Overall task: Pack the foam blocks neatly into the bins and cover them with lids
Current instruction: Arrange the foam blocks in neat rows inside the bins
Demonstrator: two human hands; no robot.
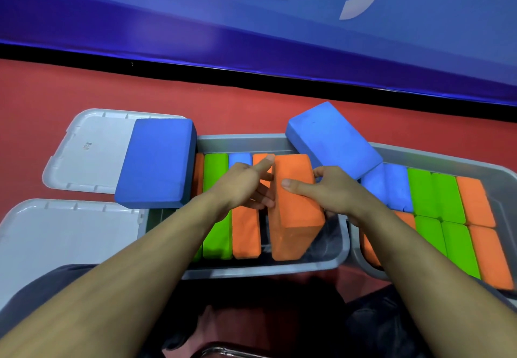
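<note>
Two grey bins sit on the red floor. The left bin point(246, 141) holds upright orange, green and blue foam blocks. An orange block point(296, 209) tilts over the gap at that bin's right end. My right hand point(330, 190) grips it, thumb on top and fingers down its right side. My left hand point(246, 187) touches its left face with extended fingers. The right bin point(500, 178) is packed with blue, green and orange blocks. One loose blue block point(158, 163) lies across the left bin's edge and a lid. Another blue block point(333, 141) leans between the bins.
Two grey lids lie to the left: one point(92, 148) at the back, one point(64, 234) nearer me. A blue banner point(279, 36) with a black base strip runs along the far side. My dark-clothed knees are at the bottom.
</note>
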